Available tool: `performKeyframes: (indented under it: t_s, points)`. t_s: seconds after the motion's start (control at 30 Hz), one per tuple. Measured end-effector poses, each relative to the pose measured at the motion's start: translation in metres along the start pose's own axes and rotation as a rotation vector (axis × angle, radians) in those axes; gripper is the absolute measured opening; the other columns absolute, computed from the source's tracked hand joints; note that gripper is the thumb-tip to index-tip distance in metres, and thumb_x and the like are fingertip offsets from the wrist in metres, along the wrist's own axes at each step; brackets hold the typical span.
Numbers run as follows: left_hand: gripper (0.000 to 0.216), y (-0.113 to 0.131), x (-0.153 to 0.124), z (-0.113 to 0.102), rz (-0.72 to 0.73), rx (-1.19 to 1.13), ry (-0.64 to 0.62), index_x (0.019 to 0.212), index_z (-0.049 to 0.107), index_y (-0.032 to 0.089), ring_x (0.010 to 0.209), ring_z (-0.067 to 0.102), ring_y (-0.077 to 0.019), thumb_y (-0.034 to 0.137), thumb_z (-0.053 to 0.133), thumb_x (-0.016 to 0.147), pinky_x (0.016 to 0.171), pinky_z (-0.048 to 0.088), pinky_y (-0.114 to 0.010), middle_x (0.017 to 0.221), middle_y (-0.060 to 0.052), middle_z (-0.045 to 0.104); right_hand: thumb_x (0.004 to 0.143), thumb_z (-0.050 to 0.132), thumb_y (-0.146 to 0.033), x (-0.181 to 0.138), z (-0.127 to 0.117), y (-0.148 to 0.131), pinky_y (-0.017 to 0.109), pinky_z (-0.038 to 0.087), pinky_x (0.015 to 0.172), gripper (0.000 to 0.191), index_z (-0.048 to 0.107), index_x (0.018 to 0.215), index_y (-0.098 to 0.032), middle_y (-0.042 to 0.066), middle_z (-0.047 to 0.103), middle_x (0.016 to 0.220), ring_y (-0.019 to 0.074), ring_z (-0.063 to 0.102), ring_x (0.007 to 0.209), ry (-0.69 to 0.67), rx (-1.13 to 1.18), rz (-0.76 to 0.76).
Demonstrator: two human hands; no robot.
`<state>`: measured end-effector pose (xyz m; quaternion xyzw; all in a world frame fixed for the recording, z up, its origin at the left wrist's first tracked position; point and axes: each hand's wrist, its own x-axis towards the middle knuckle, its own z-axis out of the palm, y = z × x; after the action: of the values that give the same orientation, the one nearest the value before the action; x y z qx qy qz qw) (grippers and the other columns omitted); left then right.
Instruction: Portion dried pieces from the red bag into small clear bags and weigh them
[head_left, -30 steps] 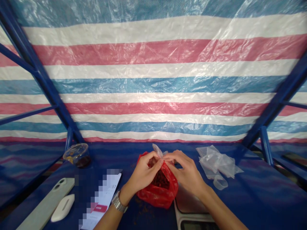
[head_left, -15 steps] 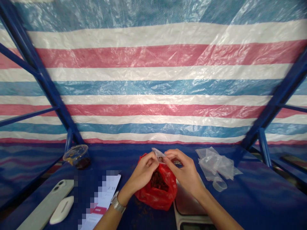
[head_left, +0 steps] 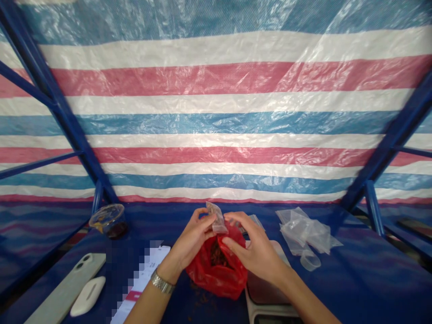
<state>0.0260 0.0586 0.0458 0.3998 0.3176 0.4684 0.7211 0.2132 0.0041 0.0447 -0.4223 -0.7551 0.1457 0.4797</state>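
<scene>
A red plastic bag [head_left: 216,274] with dark reddish-brown bits inside sits on the blue table, low in the middle. Just above its mouth my left hand [head_left: 191,238] pinches a small clear plastic bag [head_left: 216,217] between thumb and fingers. My right hand [head_left: 256,249] is at the same small bag and the red bag's rim, fingers curled; its thumb rests against the red plastic. A metal watch is on my left wrist.
A digital scale [head_left: 270,292] lies under my right forearm. A heap of clear bags [head_left: 305,234] lies to the right. At the left are a lidded plastic cup [head_left: 108,219], a phone [head_left: 65,288], a white oval device [head_left: 87,295] and a card. A striped tarp hangs behind.
The small clear bag has come up and turned more upright above the red bag. My right hand has dropped lower and its fingers have loosened; my left hand shifted slightly left.
</scene>
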Motion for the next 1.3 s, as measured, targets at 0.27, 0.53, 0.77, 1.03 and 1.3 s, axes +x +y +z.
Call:
performKeyframes:
  t_s: [0.27, 0.53, 0.77, 1.03, 1.3]
  points:
    - [0.083, -0.001, 0.003, -0.011, 0.091, 0.185, 0.004, 0.135, 0.043, 0.026, 0.109, 0.071, -0.0210, 0.021, 0.091, 0.067, 0.107, 0.048, -0.041, 0.114, -0.006, 0.074, 0.083, 0.051, -0.003, 0.003, -0.008, 0.010, 0.036, 0.055, 0.088, 0.056, 0.057, 0.134, -0.026, 0.005, 0.071, 0.111, 0.0205, 0.068, 0.096, -0.140, -0.028, 0.096]
    - [0.071, 0.002, 0.001, -0.016, 0.106, 0.398, -0.164, 0.133, 0.050, 0.026, 0.106, 0.069, -0.0198, 0.019, 0.084, 0.071, 0.102, 0.047, -0.037, 0.116, -0.004, 0.071, 0.091, 0.064, -0.021, 0.003, -0.023, 0.007, 0.040, 0.051, 0.095, 0.047, 0.055, 0.137, -0.028, 0.003, 0.073, 0.109, 0.0235, 0.069, 0.102, -0.273, -0.139, 0.114]
    - [0.070, 0.010, -0.013, -0.007, 0.067, 0.551, -0.321, 0.138, 0.052, 0.027, 0.099, 0.067, -0.0197, 0.021, 0.082, 0.075, 0.089, 0.051, -0.033, 0.117, -0.005, 0.067, 0.102, 0.056, -0.035, 0.005, -0.020, 0.013, 0.035, 0.050, 0.086, 0.031, 0.060, 0.132, -0.029, -0.001, 0.072, 0.086, 0.0210, 0.068, 0.085, -0.189, -0.141, 0.135]
    - [0.051, 0.017, -0.018, -0.002, 0.120, 0.697, -0.460, 0.126, 0.064, 0.023, 0.110, 0.063, -0.0240, 0.027, 0.083, 0.079, 0.099, 0.047, -0.036, 0.121, -0.007, 0.066, 0.103, 0.055, -0.032, 0.006, -0.020, 0.022, 0.027, 0.049, 0.072, 0.023, 0.069, 0.120, -0.027, -0.003, 0.063, 0.075, 0.0153, 0.060, 0.069, -0.020, -0.112, 0.061]
    - [0.049, 0.003, -0.013, 0.002, 0.227, 0.672, -0.347, 0.121, 0.064, 0.020, 0.103, 0.062, -0.0232, 0.037, 0.084, 0.079, 0.095, 0.048, -0.035, 0.113, -0.007, 0.067, 0.103, 0.055, -0.029, 0.009, -0.024, 0.015, 0.025, 0.049, 0.067, 0.019, 0.073, 0.105, -0.024, 0.001, 0.062, 0.080, 0.0147, 0.059, 0.071, 0.120, -0.001, -0.042]
